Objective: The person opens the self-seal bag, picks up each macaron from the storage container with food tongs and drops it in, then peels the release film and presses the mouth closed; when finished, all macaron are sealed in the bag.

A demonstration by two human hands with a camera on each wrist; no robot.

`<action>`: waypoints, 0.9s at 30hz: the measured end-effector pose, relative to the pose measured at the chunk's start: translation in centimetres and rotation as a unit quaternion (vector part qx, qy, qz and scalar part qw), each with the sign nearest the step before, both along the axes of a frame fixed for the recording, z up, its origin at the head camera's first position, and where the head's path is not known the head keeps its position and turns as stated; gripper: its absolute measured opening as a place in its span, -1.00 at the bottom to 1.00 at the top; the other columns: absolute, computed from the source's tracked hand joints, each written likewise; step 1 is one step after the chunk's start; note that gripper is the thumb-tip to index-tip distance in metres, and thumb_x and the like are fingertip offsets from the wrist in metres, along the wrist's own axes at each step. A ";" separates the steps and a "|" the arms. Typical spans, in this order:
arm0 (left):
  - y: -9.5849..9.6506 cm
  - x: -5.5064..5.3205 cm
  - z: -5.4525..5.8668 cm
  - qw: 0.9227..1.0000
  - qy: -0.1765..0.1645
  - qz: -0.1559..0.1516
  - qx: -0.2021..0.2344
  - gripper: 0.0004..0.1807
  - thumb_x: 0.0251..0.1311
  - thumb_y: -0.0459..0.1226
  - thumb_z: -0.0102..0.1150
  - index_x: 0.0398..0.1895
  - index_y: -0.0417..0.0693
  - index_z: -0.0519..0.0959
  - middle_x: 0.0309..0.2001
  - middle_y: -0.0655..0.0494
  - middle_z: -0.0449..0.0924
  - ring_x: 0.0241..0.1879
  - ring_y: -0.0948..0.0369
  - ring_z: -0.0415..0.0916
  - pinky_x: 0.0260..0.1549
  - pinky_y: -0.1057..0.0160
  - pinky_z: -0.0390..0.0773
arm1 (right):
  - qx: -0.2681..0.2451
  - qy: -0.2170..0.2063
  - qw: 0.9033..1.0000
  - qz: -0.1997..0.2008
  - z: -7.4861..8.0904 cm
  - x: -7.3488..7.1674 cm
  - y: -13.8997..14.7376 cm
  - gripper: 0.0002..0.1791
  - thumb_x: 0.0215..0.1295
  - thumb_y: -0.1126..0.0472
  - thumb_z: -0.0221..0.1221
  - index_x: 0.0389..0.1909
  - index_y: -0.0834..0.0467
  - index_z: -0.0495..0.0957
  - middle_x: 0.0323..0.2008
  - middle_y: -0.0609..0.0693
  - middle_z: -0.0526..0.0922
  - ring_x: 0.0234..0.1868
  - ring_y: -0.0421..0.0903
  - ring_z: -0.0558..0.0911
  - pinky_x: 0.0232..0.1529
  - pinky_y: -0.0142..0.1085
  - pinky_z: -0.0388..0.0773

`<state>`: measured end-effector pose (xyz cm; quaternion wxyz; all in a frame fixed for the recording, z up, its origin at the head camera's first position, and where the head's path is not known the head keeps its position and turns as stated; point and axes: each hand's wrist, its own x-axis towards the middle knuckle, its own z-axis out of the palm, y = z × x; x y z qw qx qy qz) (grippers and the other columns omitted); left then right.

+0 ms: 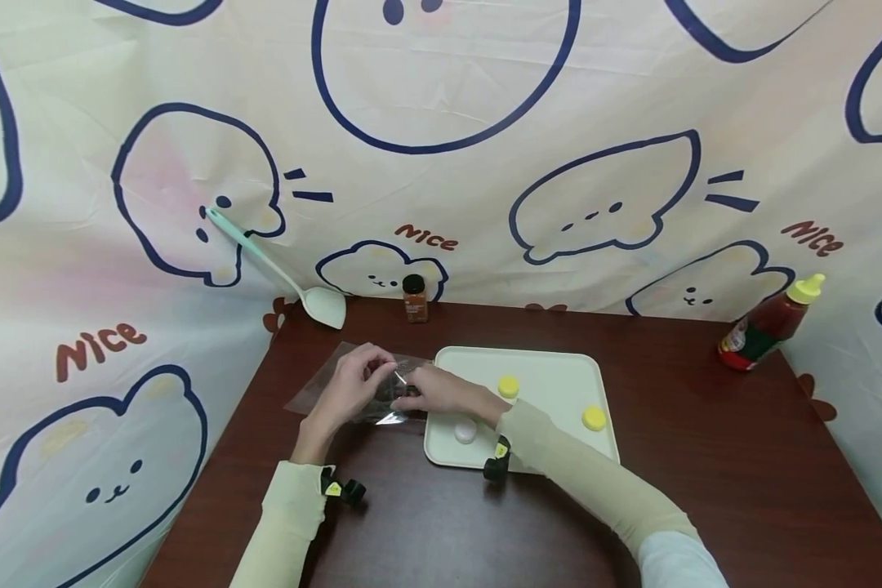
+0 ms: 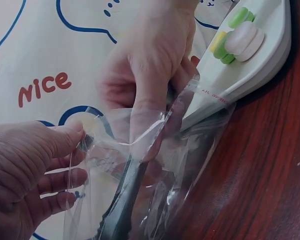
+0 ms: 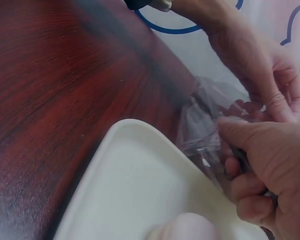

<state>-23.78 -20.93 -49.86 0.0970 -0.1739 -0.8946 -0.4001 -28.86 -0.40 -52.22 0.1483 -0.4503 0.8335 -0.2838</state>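
A clear plastic bag [image 1: 312, 394] lies at the left of the table, beside the tray. My left hand [image 1: 349, 384] pinches the bag's edge between thumb and fingers. Reaching into the bag mouth, my right hand [image 1: 444, 389] grips a long dark grey tool [image 2: 122, 202] with a scalloped edge; it looks like tongs, seen through the plastic. Most of the tool is hidden in the head view. Under and beside my right forearm is a cream tray [image 1: 551, 361] with macarons, among them a pale pink one [image 1: 465, 429], a yellow one [image 1: 509, 386] and a green one [image 2: 240, 17].
Another yellow macaron [image 1: 594, 418] sits on the tray's right side. A small brown spice jar [image 1: 415, 302] stands at the table's back edge. A pale green spatula [image 1: 323, 306] leans on the curtain at back left. A red sauce bottle [image 1: 764, 328] stands at far right.
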 end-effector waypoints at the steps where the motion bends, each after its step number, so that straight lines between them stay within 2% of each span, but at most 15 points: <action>1: 0.0 0.0 0.0 1.000 -0.002 -0.001 -0.001 -0.97 0.42 -0.29 0.31 -0.16 0.03 0.69 -0.21 0.14 0.62 -0.28 0.18 0.47 -0.29 0.21 0.55 | 0.012 0.006 1.000 -0.004 0.2 0.1 0.3 -0.74 0.47 -0.03 0.30 -0.19 0.10 0.71 -0.44 -0.17 0.63 -0.45 -0.30 0.50 -0.37 -0.42 0.47; 3: 0.0 0.1 0.1 1.000 -0.004 -0.002 -0.004 -0.97 0.42 -0.28 0.30 -0.16 0.03 0.69 -0.21 0.15 0.62 -0.27 0.19 0.48 -0.27 0.22 0.55 | 0.035 0.020 0.999 -0.015 0.7 0.4 1.0 -0.64 0.45 -0.11 0.30 0.01 0.08 0.72 -0.26 -0.14 0.74 -0.36 -0.32 0.55 -0.29 -0.39 0.53; 6: -0.2 0.1 0.1 1.000 -0.009 0.000 -0.008 -0.97 0.43 -0.25 0.30 -0.16 0.06 0.69 -0.21 0.18 0.62 -0.26 0.20 0.48 -0.26 0.24 0.55 | 0.062 0.044 0.997 -0.028 1.5 0.9 2.4 -0.48 0.43 -0.17 0.30 0.27 0.01 0.66 -0.07 -0.14 0.78 -0.36 -0.31 0.53 -0.30 -0.37 0.51; 8: -0.3 0.1 0.1 1.000 -0.011 0.000 -0.012 -0.97 0.43 -0.25 0.30 -0.16 0.07 0.69 -0.21 0.18 0.61 -0.26 0.20 0.48 -0.26 0.24 0.54 | 0.071 0.055 0.995 -0.035 1.8 1.2 3.3 -0.44 0.43 -0.18 0.29 0.35 -0.03 0.60 -0.13 -0.13 0.79 -0.42 -0.31 0.48 -0.37 -0.37 0.43; 11: -0.5 0.1 0.1 1.000 -0.014 0.002 -0.015 -0.97 0.42 -0.26 0.31 -0.16 0.08 0.69 -0.22 0.19 0.61 -0.27 0.19 0.48 -0.27 0.24 0.55 | 0.076 0.079 0.993 -0.039 2.1 1.6 4.6 -0.46 0.46 -0.18 0.26 0.35 -0.06 0.61 -0.37 -0.11 0.74 -0.53 -0.27 0.38 -0.48 -0.35 0.31; 15: -0.5 0.1 0.2 1.000 -0.011 0.003 -0.016 -0.97 0.40 -0.27 0.33 -0.16 0.03 0.71 -0.23 0.17 0.63 -0.28 0.19 0.48 -0.28 0.23 0.55 | 0.067 0.097 0.991 -0.056 2.2 2.2 6.7 -0.51 0.47 -0.18 0.25 0.30 -0.06 0.65 -0.31 -0.08 0.78 -0.54 -0.28 0.40 -0.48 -0.34 0.36; 18: -0.5 0.1 0.3 1.000 -0.010 0.006 -0.020 -0.96 0.40 -0.26 0.33 -0.16 0.01 0.72 -0.23 0.18 0.63 -0.28 0.18 0.48 -0.27 0.22 0.55 | 0.059 0.092 0.991 -0.082 2.4 3.0 8.7 -0.55 0.45 -0.18 0.26 0.22 -0.05 0.69 -0.34 -0.17 0.75 -0.53 -0.30 0.42 -0.47 -0.34 0.38; 21: -0.5 0.1 0.3 1.000 -0.015 0.010 -0.023 -0.97 0.40 -0.26 0.33 -0.17 0.03 0.71 -0.23 0.18 0.63 -0.27 0.18 0.48 -0.25 0.19 0.56 | 0.053 0.091 0.988 -0.112 2.6 4.0 10.9 -0.55 0.43 -0.19 0.28 0.19 -0.04 0.68 -0.60 -0.25 0.52 -0.58 -0.32 0.36 -0.54 -0.35 0.31; 25: -0.5 0.1 0.3 0.999 -0.023 0.015 -0.023 -0.96 0.40 -0.26 0.33 -0.16 0.08 0.70 -0.22 0.18 0.64 -0.25 0.17 0.49 -0.22 0.16 0.57 | 0.048 0.085 0.981 -0.165 3.0 5.9 13.6 -0.49 0.42 -0.22 0.28 0.27 -0.08 0.65 -0.71 -0.30 0.25 -0.61 -0.32 0.24 -0.56 -0.36 0.21; 27: -0.5 0.1 0.2 0.999 -0.025 0.016 -0.022 -0.96 0.40 -0.26 0.34 -0.16 0.09 0.70 -0.21 0.18 0.64 -0.25 0.16 0.49 -0.22 0.16 0.57 | 0.046 0.068 0.978 -0.192 3.2 6.9 14.8 -0.46 0.41 -0.25 0.28 0.30 -0.11 0.64 -0.70 -0.31 0.22 -0.60 -0.32 0.22 -0.55 -0.35 0.20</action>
